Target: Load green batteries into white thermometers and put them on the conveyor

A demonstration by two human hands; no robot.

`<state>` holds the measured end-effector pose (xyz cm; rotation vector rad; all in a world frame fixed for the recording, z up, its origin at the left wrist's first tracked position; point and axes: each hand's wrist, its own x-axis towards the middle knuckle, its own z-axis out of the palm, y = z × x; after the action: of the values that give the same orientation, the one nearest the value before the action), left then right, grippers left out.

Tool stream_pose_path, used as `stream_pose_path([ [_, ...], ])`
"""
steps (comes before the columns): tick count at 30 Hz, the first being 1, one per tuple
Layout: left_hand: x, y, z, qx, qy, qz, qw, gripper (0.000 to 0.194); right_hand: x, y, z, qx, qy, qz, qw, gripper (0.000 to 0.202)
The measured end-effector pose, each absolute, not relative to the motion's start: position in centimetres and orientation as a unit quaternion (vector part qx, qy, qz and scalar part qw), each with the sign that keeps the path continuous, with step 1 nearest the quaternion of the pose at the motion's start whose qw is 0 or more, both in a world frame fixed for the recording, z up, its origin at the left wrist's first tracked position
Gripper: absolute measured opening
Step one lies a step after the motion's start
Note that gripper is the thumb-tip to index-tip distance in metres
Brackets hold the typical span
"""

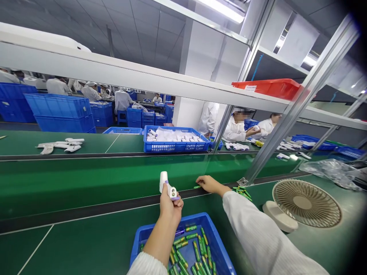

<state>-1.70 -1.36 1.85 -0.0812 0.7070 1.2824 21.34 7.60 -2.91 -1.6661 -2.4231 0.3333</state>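
My left hand is wrapped around the handle of a white and purple forehead thermometer, held up over the near edge of the conveyor. The handle's end faces me, with two round battery ends or openings showing in it. At the black conveyor edge, my right hand has its fingers closed on a small green battery, whose end sticks out to the left. Below my left forearm sits a blue bin of loose green batteries, partly hidden by that arm.
Several green batteries lie right of my right hand, near a beige fan. A metal post rises beside them. Beyond the green conveyor stand a blue basket of thermometers and a thermometer pile. Co-workers sit across.
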Motion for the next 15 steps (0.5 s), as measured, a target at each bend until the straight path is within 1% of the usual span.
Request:
stream_pose_path([
  [2, -1.6, -1.4, 1.8, -0.033, 0.324, 0.584, 0.743, 0.036, 22.7, 7.1, -2.7, -0.556, -0.815, 0.141, 0.083, 0.023],
  [6, -1.6, -1.5, 1.7, -0.016, 0.322, 0.584, 0.745, 0.032, 22.9, 7.0, -2.8, -0.55, -0.813, 0.166, 0.091, 0.018],
  [10, -1.6, -1.6, 1.8, -0.001, 0.313, 0.576, 0.755, 0.03, 21.3, 7.1, -1.8, -0.553, -0.802, 0.183, 0.13, 0.006],
  [12, -1.6, -1.6, 1.9, 0.003, 0.31, 0.574, 0.758, 0.031, 19.7, 6.2, -0.6, -0.549, -0.797, 0.177, 0.182, 0.01],
  [13, -1.5, -1.6, 2.0, 0.005, 0.312, 0.573, 0.758, 0.032, 18.7, 5.3, 0.0, -0.545, -0.794, 0.171, 0.21, 0.016],
  [15, -1.3, -1.6, 2.0, 0.013, 0.321, 0.569, 0.757, 0.034, 16.3, 3.0, 1.2, -0.52, -0.784, 0.17, 0.293, 0.029],
])
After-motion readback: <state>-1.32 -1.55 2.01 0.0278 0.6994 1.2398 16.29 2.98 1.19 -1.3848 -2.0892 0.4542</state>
